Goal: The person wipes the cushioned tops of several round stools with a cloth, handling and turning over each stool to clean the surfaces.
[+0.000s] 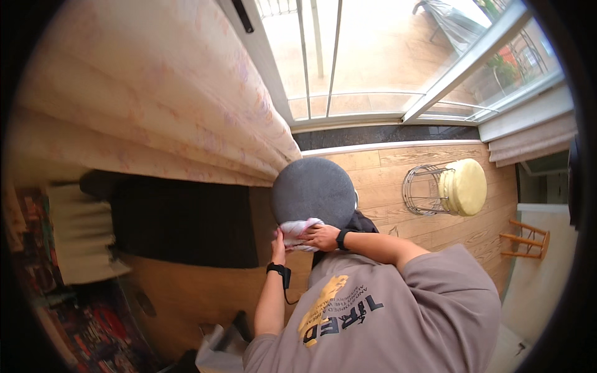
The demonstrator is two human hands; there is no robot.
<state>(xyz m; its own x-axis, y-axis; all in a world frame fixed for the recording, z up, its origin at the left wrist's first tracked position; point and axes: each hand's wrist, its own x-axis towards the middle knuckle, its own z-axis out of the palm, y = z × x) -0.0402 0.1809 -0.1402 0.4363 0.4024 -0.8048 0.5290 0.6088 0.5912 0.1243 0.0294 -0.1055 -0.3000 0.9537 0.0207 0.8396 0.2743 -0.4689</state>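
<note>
A white and pink cloth (296, 231) is bunched between both hands at the near edge of a round grey padded seat (312, 191). My left hand (278, 247) grips the cloth's left side, with the thumb up along it. My right hand (322, 237) lies over the cloth's right part, its fingers curled onto it and pointing left. Black bands are around both wrists. The cloth hides part of the seat's rim, and what supports the seat is mostly hidden below it. Dark fabric (366, 223) shows beside the seat, near my right wrist.
A long patterned curtain (200, 102) hangs at the left, reaching the grey seat. Ahead are glass doors with a dark stone sill (373, 136). Stacked yellow round stools (468, 187) lie to the right, beyond them a small wooden stool (531, 240). A black mat (186, 224) is at left.
</note>
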